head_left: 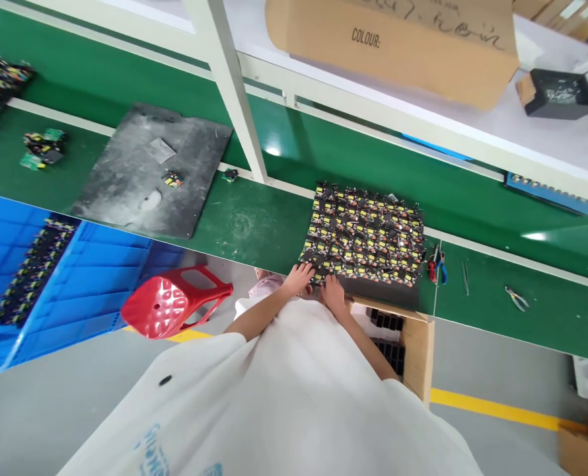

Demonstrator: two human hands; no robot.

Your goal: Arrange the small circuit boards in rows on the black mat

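Rows of small circuit boards (366,231) with black parts and yellow-wrapped components lie close together on the green bench. At the near left corner of this block, my left hand (300,277) has its fingers bent over the edge of a board. Beside it, my right hand (333,291) grips the near edge of the same corner, its fingertips partly hidden among the parts. A dark mat (393,293) shows under the near side of the block.
Right of the boards lie red- and blue-handled tools (437,266), tweezers (465,277) and pliers (516,299). A grey board (175,208) lies left. Below stand a red stool (162,307), a blue bin (100,284) and an open carton (417,354). A shelf post (229,86) rises behind.
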